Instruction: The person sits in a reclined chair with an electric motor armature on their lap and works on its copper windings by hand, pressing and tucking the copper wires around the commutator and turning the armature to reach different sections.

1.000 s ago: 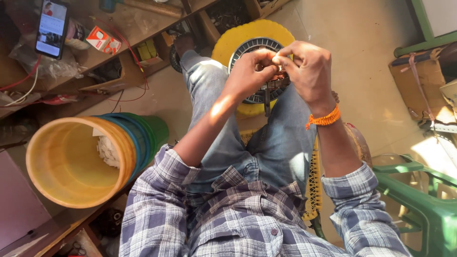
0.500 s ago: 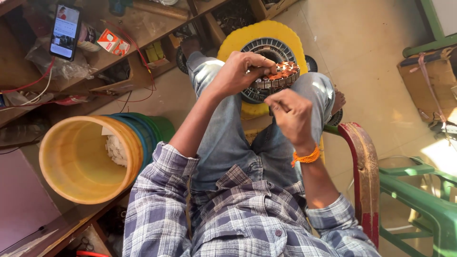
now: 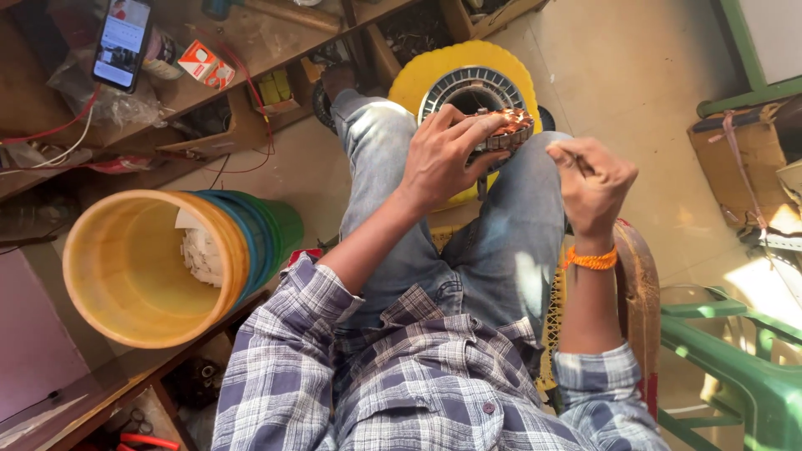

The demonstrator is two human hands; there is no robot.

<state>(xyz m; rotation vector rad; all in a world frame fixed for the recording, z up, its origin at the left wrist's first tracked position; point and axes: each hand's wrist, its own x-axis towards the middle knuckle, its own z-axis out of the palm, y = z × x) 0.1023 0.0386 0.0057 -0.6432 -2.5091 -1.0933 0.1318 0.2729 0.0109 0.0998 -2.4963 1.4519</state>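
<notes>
Your left hand lies spread over the motor stator that sits on your knees at about 12 o'clock from your chest, its fingers apart and pressed down on the copper-coloured windings. At 3 o'clock from it, just beside, your right hand hangs above your right thigh with its fingers pinched together at the tips; what they pinch is too fine to tell. An orange band circles that wrist. Beyond the stator, at 12 o'clock, a ring of steel laminations rests on a yellow round stool on the floor. At 9 o'clock from your lap, a stack of plastic buckets lies on its side, the yellow one outermost with white scraps inside. At 10 o'clock, a phone leans on the wooden shelf. A green plastic chair stands at 4 o'clock.
</notes>
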